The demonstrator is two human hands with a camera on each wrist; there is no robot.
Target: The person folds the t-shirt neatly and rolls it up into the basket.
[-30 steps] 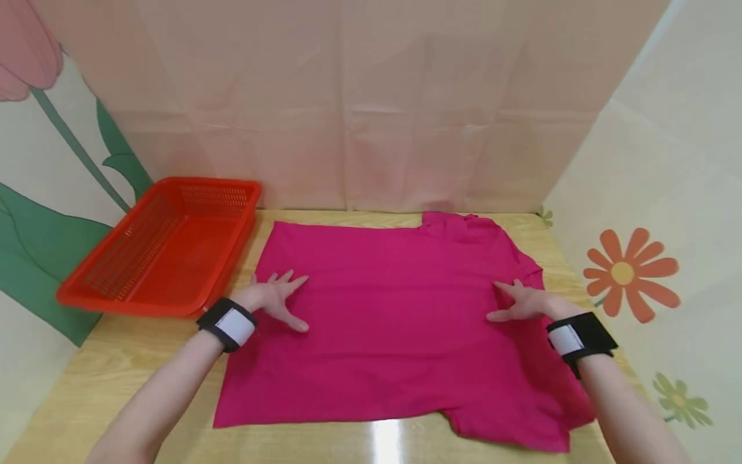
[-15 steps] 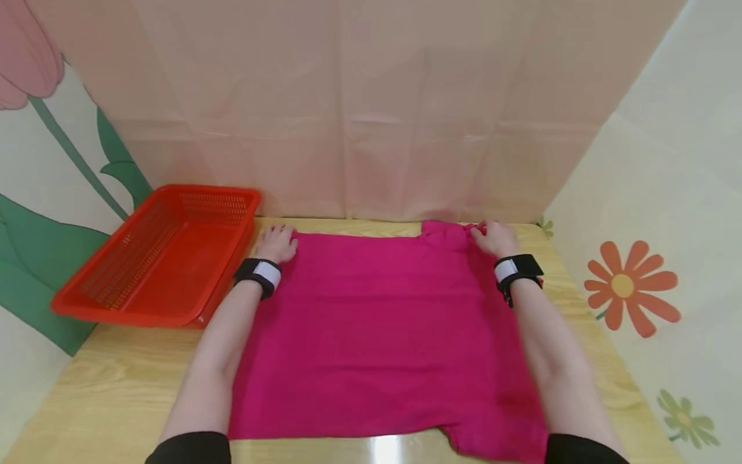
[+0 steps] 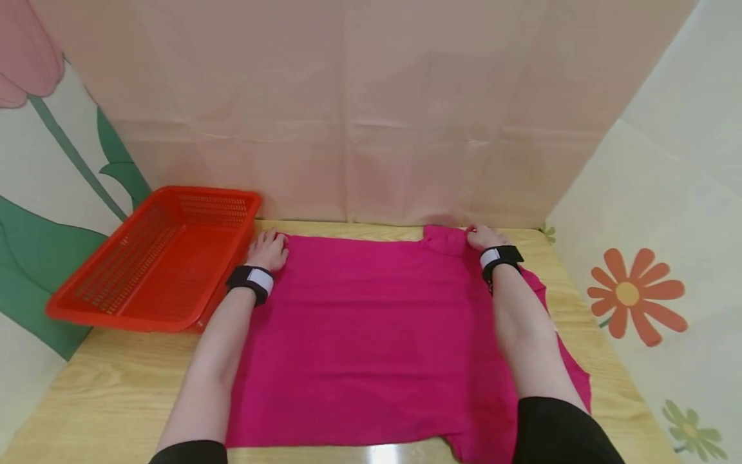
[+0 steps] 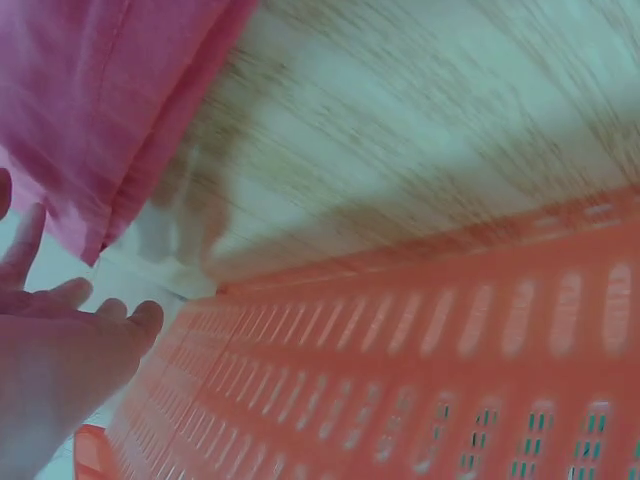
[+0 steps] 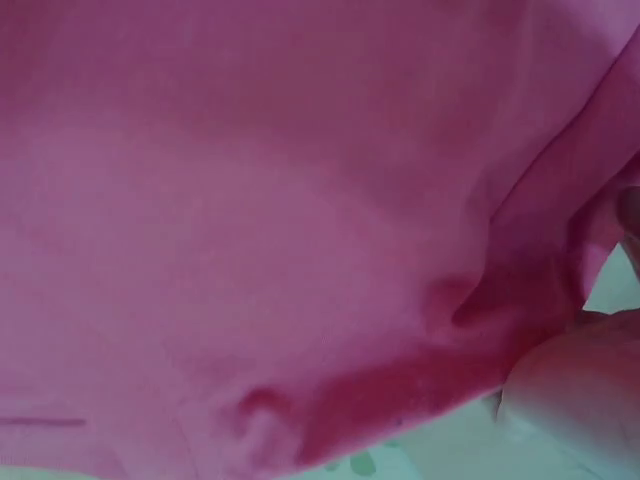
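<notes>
A magenta T-shirt lies spread on the wooden table, its straight hem towards the left and its sleeves towards the right. At its far left corner is my left hand; in the left wrist view the fingers are loosely extended right by the cloth's corner. My right hand pinches the shirt's far edge near the far sleeve. Gathered cloth shows beside the thumb in the right wrist view. Part of the shirt's right side is hidden under my right forearm.
A red plastic basket with slotted walls stands at the left, close beside my left hand and wrist. A pinkish sheet hangs behind the table. Flower-patterned walls flank both sides.
Both hands have moved from over the shirt's middle to its far edge. Lately each has shifted slightly left. My right hand has taken hold of the cloth, and the shirt's right part has creased.
</notes>
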